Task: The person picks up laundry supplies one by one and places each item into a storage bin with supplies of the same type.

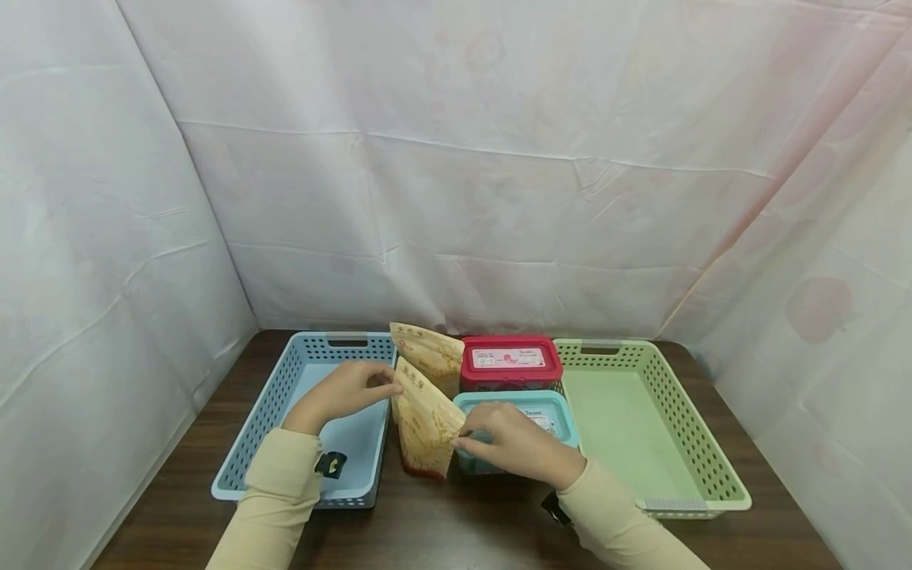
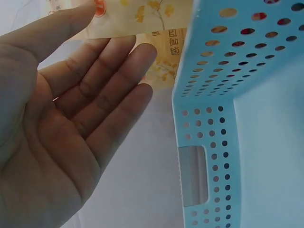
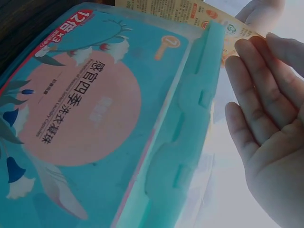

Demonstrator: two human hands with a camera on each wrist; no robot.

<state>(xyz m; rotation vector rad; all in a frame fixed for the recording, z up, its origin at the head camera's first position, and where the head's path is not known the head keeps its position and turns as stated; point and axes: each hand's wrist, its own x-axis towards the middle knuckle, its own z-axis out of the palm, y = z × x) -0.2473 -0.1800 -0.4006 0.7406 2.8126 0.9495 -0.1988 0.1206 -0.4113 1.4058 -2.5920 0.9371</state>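
Note:
A yellow stand-up pouch (image 1: 425, 431) with a floral print stands tilted at the middle of the table. My left hand (image 1: 349, 389) pinches its upper left corner between thumb and fingers; in the left wrist view the other fingers extend behind the pouch (image 2: 142, 16). At the upper right corner, my right hand (image 1: 509, 439) pinches the pouch between thumb and forefinger. A second, similar pouch (image 1: 431, 356) stands just behind. Beneath the right hand is a teal lidded box of laundry capsules (image 1: 492, 397), its printed side (image 3: 95, 118) large in the right wrist view.
A red lidded box (image 1: 509, 359) sits behind the teal one. On the left lies a blue perforated basket (image 1: 349, 451), on the right a green one (image 1: 627, 427). White curtains (image 1: 463, 198) enclose the dark wooden table (image 1: 427, 530) at the back and sides.

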